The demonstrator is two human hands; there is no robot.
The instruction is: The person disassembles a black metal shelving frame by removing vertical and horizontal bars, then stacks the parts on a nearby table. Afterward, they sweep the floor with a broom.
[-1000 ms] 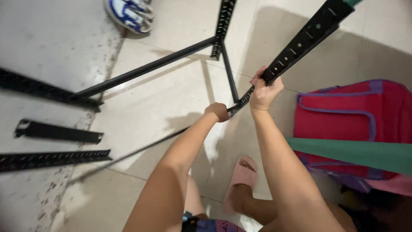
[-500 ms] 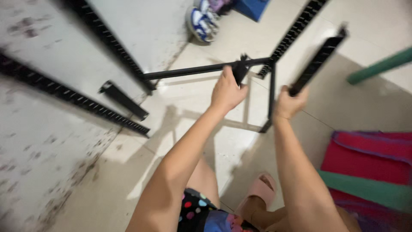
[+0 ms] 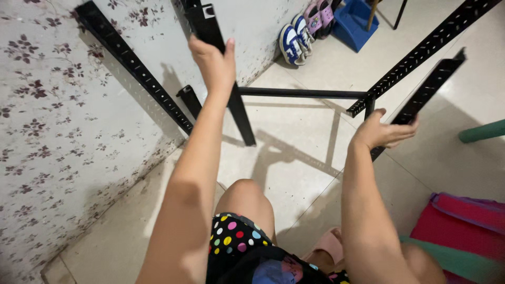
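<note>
My left hand (image 3: pixel 214 63) is raised and wrapped around a black perforated metal upright (image 3: pixel 223 79) that stands on the tiled floor near the wall. My right hand (image 3: pixel 380 131) grips another black perforated upright (image 3: pixel 428 87) that leans away to the upper right. A thin black crossbar (image 3: pixel 300 93) runs level between the two sides, joined to a further slotted upright (image 3: pixel 421 52) behind. The pieces form a partly built black metal shelf frame.
Two more black slotted rails (image 3: pixel 134 68) lean on the flower-patterned wall at the left. Several shoes (image 3: pixel 300 37) and a blue bin (image 3: pixel 363 23) stand at the far wall. A red and purple bag (image 3: pixel 463 226) and a green pole (image 3: pixel 481 131) lie at the right.
My left hand let go of the crossbar joint and rose to grip the upright by the wall. The view tilted up, and my right hand stayed on its upright.
</note>
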